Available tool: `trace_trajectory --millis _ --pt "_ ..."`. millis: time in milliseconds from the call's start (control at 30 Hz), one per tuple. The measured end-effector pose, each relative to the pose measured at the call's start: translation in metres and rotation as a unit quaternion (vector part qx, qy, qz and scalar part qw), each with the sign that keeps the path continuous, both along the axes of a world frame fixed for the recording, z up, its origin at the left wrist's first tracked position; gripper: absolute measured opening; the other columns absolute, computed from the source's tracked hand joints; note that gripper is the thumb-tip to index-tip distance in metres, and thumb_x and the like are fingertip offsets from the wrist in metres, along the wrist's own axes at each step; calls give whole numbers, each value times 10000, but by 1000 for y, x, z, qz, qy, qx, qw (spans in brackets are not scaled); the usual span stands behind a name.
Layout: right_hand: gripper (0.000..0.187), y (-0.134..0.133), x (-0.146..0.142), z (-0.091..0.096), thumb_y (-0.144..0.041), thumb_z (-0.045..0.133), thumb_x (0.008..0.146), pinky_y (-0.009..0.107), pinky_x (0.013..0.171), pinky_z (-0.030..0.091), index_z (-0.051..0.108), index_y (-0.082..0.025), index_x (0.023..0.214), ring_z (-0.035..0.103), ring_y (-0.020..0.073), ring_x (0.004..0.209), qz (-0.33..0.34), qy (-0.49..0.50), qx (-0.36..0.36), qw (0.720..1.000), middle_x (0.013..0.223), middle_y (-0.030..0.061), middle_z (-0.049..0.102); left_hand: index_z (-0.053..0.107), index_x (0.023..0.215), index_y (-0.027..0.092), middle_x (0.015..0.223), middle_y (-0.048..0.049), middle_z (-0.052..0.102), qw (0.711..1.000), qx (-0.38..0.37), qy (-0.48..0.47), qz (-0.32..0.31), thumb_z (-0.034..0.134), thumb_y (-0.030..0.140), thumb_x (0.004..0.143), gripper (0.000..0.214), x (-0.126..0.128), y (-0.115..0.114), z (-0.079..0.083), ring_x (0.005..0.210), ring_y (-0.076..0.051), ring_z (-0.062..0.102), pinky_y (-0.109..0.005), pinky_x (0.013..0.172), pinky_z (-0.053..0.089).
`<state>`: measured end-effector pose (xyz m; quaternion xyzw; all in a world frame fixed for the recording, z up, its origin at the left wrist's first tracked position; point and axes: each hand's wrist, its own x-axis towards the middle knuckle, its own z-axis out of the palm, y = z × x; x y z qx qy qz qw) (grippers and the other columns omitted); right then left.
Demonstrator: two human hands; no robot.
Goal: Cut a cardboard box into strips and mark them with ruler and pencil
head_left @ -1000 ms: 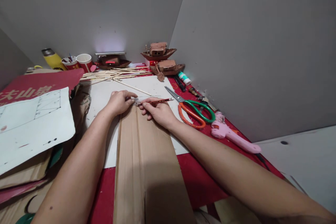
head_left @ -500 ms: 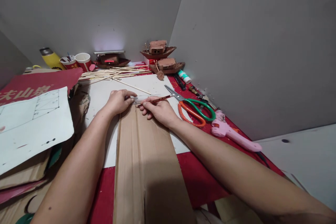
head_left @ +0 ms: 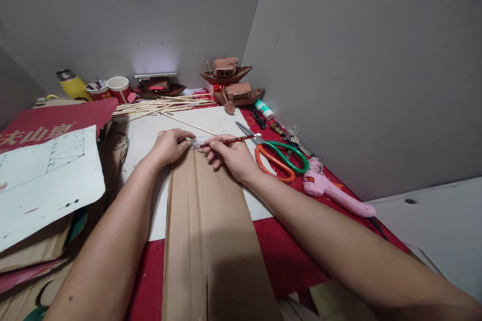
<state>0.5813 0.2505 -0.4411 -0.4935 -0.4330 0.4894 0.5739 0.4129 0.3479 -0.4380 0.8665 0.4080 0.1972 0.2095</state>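
Observation:
A long folded piece of brown cardboard runs away from me over a white sheet. Across its far end lies a clear ruler, partly covered by my hands. My left hand is closed on the ruler's left end, fingers pressing it against the cardboard. In my right hand a dark red pencil is pinched between thumb and fingers, its tip pointing left over the ruler. Right of that hand lie scissors with one green and one orange handle.
A pink glue gun rests at the right by the wall. Thin wooden sticks and model boats sit at the back, with paper cups and a yellow bottle. A drawn plan lies on cardboard at left.
My right hand has shifted slightly to the right, taking the pencil with it, and the pencil now lies flatter. My left hand stays on the ruler.

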Motion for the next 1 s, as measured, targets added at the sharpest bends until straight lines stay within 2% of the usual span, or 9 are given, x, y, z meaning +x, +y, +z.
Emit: trace_trajectory --millis 100,233,367,467,633,733,800,867,1000 --pt "199 1 3 1 -318 663 719 170 357 472 612 -157 824 582 99 529 -4 37 1 999 722 24 671 736 1085 193 1033 -59 742 999 -11 -32 19 539 292 810 352 0 1 -2 929 -203 642 -297 855 468" --pt "181 3 9 3 -309 630 700 175 347 455 602 -162 800 579 105 516 -12 78 10 997 696 24 670 737 1065 158 856 -53 735 994 -23 -83 65 538 308 789 372 -2 -1 5 755 -178 612 -284 743 469" --pt "126 2 17 10 -300 566 702 167 359 415 580 -181 740 544 91 467 -61 111 58 990 597 -9 626 729 1031 130 801 -39 698 985 -17 -130 111 534 298 780 360 -3 -7 24 678 -146 545 -261 680 448" --pt "114 -5 22 23 -295 530 723 181 401 423 574 -191 741 537 86 458 -93 114 118 982 589 -18 616 729 1009 122 684 -15 636 987 -12 -108 121 563 294 767 340 3 -15 44 620 -139 493 -257 619 417" --pt "97 -21 31 50 -290 490 766 199 423 410 543 -212 743 513 86 449 -160 108 232 954 586 -27 585 733 948 127 716 -30 658 993 -1 -53 104 576 307 780 292 19 -49 82 643 -153 519 -267 604 411" --pt "97 -25 37 62 -274 448 794 192 418 387 514 -222 747 494 82 440 -197 116 240 943 572 -36 563 725 907 151 767 -38 693 997 22 -13 69 559 313 802 255 15 -83 94 712 -173 570 -271 637 433" --pt "101 -26 40 66 -245 428 798 187 407 369 509 -220 744 484 83 433 -201 140 229 942 559 -38 558 718 892 167 779 -36 702 998 23 8 56 548 338 821 252 3 -106 93 732 -178 592 -276 661 444" --pt "107 -26 39 69 -223 428 795 182 393 353 518 -212 738 476 83 428 -192 171 215 942 558 -37 559 713 894 177 796 -39 709 998 16 10 58 543 380 838 271 -14 -121 84 746 -183 612 -285 693 458" --pt "112 -28 33 70 -241 459 801 173 387 348 549 -199 750 477 75 442 -163 183 183 952 583 -39 562 710 917 194 906 -60 734 997 -8 -23 70 564 409 823 276 -36 -124 56 855 -214 646 -320 777 482"
